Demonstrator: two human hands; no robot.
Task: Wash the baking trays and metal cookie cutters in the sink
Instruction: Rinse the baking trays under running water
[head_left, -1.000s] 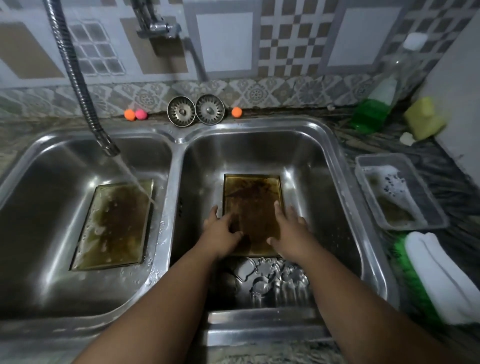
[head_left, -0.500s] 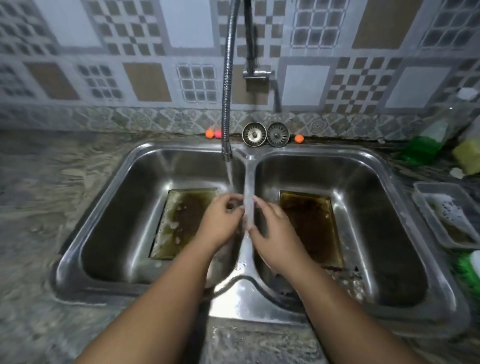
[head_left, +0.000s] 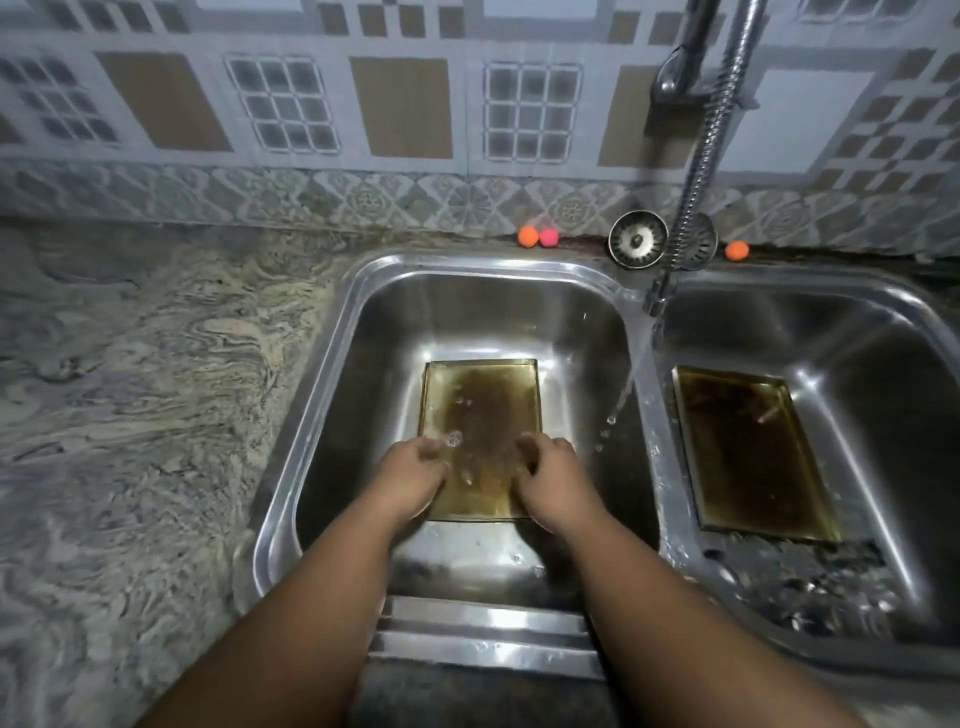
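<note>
Hands: curled on tray (head_left: 480, 410) | left hand (head_left: 410, 480) grips its left edge | right hand (head_left: 556, 480) grips right edge

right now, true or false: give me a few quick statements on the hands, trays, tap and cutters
1. Both the left hand and the right hand hold the left tray. True.
2. The right basin has no tray in it. False: the right tray lies on its floor.
3. The tap is off. False: water runs from the spout, falling by the divider.
4. The cutters lie in the right basin, on the near side of the right tray. True.
</note>
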